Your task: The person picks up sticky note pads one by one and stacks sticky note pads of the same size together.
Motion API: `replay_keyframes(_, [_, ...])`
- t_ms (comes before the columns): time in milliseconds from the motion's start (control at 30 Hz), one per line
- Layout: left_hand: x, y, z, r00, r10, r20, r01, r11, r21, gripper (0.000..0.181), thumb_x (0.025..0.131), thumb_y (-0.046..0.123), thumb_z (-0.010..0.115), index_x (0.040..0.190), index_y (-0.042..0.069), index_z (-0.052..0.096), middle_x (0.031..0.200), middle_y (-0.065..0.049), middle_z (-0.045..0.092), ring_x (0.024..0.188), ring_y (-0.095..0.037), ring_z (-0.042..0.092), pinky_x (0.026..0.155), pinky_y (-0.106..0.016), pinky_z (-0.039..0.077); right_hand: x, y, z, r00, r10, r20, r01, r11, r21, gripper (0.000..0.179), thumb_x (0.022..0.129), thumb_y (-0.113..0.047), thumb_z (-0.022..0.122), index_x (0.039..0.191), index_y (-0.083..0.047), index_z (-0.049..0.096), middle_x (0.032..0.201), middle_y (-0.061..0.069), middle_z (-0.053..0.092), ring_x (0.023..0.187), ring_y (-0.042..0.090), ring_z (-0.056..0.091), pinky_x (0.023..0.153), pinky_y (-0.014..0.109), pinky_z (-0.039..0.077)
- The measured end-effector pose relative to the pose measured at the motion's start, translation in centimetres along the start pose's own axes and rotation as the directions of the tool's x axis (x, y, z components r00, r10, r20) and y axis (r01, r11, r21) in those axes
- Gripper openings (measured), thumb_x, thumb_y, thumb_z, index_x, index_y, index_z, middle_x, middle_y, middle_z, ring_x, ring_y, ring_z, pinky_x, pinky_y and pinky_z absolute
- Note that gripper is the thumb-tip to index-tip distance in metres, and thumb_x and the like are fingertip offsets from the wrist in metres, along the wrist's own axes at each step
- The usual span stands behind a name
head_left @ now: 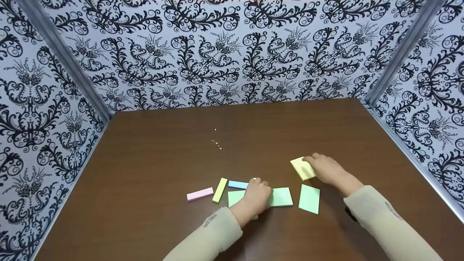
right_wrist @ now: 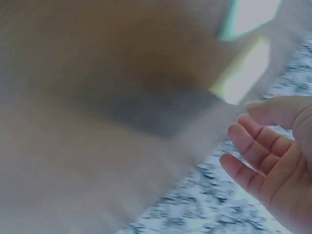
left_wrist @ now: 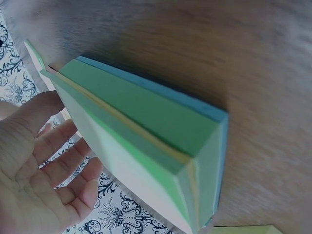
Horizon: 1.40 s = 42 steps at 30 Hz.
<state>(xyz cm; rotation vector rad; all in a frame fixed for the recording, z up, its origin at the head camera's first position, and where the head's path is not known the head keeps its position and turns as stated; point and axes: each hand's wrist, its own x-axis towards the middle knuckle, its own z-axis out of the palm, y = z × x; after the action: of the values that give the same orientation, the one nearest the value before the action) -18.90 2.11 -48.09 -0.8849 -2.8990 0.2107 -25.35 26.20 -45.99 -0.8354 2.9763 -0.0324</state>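
Observation:
My left hand [head_left: 258, 197] is over the green sticky-note pads in the middle. Its thumb and curled fingers pinch a small pale yellow strip [head_left: 255, 178], mostly hidden by the hand. Under and beside it lie one green pad [head_left: 235, 197] and another green pad [head_left: 282, 197]. The left wrist view has a layered green pad [left_wrist: 141, 112] close up in front of this hand. My right hand [head_left: 326, 169] reaches to a yellow square pad [head_left: 302, 168]. The right wrist view has its bent fingers and thumb right beside that pad's end, not wrapped around it.
Left of the green pads lie a pink strip pad [head_left: 200, 194], a yellow strip pad [head_left: 219, 190] and a blue strip pad [head_left: 238, 184]. Nearer than the yellow square is a separate green pad [head_left: 309, 199]. Patterned walls [head_left: 232, 54] border the brown table [head_left: 163, 145].

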Motion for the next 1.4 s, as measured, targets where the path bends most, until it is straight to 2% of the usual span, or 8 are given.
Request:
replay_keyframes(133, [-0.1, -0.3, -0.1, 1.0, -0.008, 0.007, 0.008, 1.0, -0.007, 0.009, 0.076, 0.023, 0.065, 0.083, 0.02, 0.07, 0.081, 0.002, 0.062, 0.079, -0.019, 0.053, 0.072, -0.031, 0.04, -0.8, -1.1, -0.6, 0.992, -0.109, 0.058, 0.106, 0.993, 0.046, 0.027, 0.076, 0.005, 0.064, 0.102, -0.002, 0.062, 0.088, 0.012, 0.056, 0.074, 0.027, 0.056, 0.059, 0.036, 0.045])
replay_keyframes(267, [-0.3, -0.6, 0.0, 1.0, -0.019, 0.009, 0.019, 1.0, -0.011, 0.009, 0.075, 0.023, 0.067, 0.083, 0.019, 0.07, 0.082, 0.002, 0.063, 0.08, -0.019, 0.053, 0.073, -0.031, 0.04, -1.5, -1.7, -0.2, 0.957, -0.252, 0.145, 0.248, 0.968, 0.048, 0.047, 0.068, 0.008, 0.067, 0.111, -0.011, 0.061, 0.089, 0.013, 0.057, 0.066, 0.02, 0.051, 0.055, 0.032, 0.04])
replay_keyframes(367, [-0.4, -0.7, -0.1, 1.0, -0.025, 0.011, 0.025, 1.0, -0.016, 0.009, 0.075, 0.023, 0.067, 0.083, 0.019, 0.07, 0.083, 0.002, 0.063, 0.081, -0.019, 0.053, 0.074, -0.031, 0.041, -1.9, -1.9, 0.1, 0.944, -0.257, 0.208, 0.256, 0.966, 0.034, 0.071, 0.062, 0.01, 0.071, 0.125, -0.02, 0.055, 0.1, 0.021, 0.055, 0.065, 0.02, 0.047, 0.053, 0.031, 0.038])
replay_keyframes(467, [-0.5, -0.6, -0.2, 1.0, -0.027, 0.013, 0.027, 1.0, -0.009, 0.01, 0.075, 0.024, 0.068, 0.084, 0.019, 0.07, 0.083, 0.002, 0.063, 0.081, -0.019, 0.053, 0.074, -0.031, 0.041, -2.1, -1.9, 0.4, 0.947, -0.206, 0.245, 0.195, 0.978, 0.067, 0.077, 0.061, 0.011, 0.073, 0.127, -0.023, 0.052, 0.106, 0.021, 0.053, 0.066, 0.019, 0.045, 0.055, 0.03, 0.037])
replay_keyframes(733, [-0.5, -0.4, -0.1, 1.0, -0.031, -0.003, 0.031, 0.999, 0.019, 0.022, 0.068, 0.034, 0.075, 0.084, 0.02, 0.069, 0.082, 0.003, 0.062, 0.081, -0.018, 0.053, 0.073, -0.03, 0.041, -2.4, -1.3, 0.8, 0.961, -0.176, 0.212, 0.133, 0.97, 0.202, 0.052, 0.066, 0.005, 0.072, 0.11, -0.014, 0.054, 0.097, 0.004, 0.055, 0.075, 0.015, 0.049, 0.064, 0.03, 0.041])
replay_keyframes(1033, [-0.3, -0.2, -0.1, 1.0, -0.015, -0.019, 0.015, 1.0, -0.001, 0.017, 0.07, 0.03, 0.073, 0.083, 0.019, 0.07, 0.082, 0.002, 0.063, 0.079, -0.018, 0.053, 0.073, -0.031, 0.042, -2.7, -1.1, 1.1, 0.975, -0.045, 0.22, 0.018, 0.992, 0.125, 0.05, 0.069, -0.017, 0.079, 0.11, -0.002, 0.055, 0.1, 0.008, 0.055, 0.078, 0.017, 0.049, 0.066, 0.035, 0.041])
replay_keyframes(1200, [-0.2, -0.1, -0.2, 1.0, -0.013, -0.018, 0.012, 1.0, -0.008, 0.016, 0.071, 0.029, 0.073, 0.083, 0.019, 0.069, 0.082, 0.003, 0.062, 0.079, -0.018, 0.053, 0.072, -0.031, 0.041, -3.0, -0.8, 1.4, 0.981, -0.154, 0.118, 0.15, 0.988, 0.046, 0.067, 0.065, -0.027, 0.081, 0.12, 0.0, 0.053, 0.103, 0.01, 0.049, 0.085, 0.022, 0.047, 0.07, 0.037, 0.041])
replay_keyframes(1400, [0.0, 0.1, -0.1, 1.0, -0.007, -0.005, 0.007, 1.0, -0.019, 0.016, 0.071, 0.028, 0.072, 0.084, 0.019, 0.069, 0.084, 0.002, 0.063, 0.08, -0.018, 0.053, 0.072, -0.031, 0.041, -3.5, 0.2, 2.2, 0.95, -0.311, 0.037, 0.31, 0.95, 0.035, 0.059, 0.069, -0.034, 0.077, 0.115, -0.001, 0.059, 0.105, 0.007, 0.052, 0.085, 0.018, 0.045, 0.072, 0.032, 0.04])
